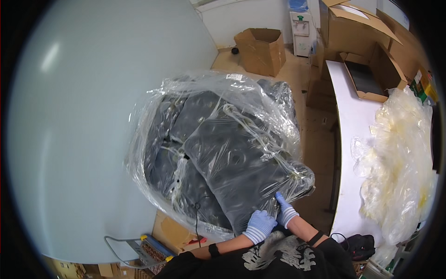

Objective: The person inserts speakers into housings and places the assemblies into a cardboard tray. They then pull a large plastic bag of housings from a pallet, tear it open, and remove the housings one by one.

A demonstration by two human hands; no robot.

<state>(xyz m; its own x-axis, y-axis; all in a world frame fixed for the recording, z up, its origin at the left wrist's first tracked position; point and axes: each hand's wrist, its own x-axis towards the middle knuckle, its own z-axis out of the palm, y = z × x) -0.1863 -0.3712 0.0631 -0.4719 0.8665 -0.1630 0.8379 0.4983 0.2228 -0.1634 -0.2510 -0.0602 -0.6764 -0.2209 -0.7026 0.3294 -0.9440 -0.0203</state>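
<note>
Both gloved hands grip the near end of a dark plastic-wrapped pack (241,172) atop the big clear bag (153,116) of similar packs, left hand (259,225) clenched on its edge, right hand (285,213) pinching the film, apparently lifting it out; the next move likely calls for a firm pull clear.

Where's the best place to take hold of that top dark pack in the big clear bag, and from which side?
Probably its near lower edge, from the person's own side. The dark wrapped pack lies tilted on top of the others inside the clear plastic bag, with that edge jutting free. The left hand and right hand already rest there; farther up, loose film would likely slip.
</note>
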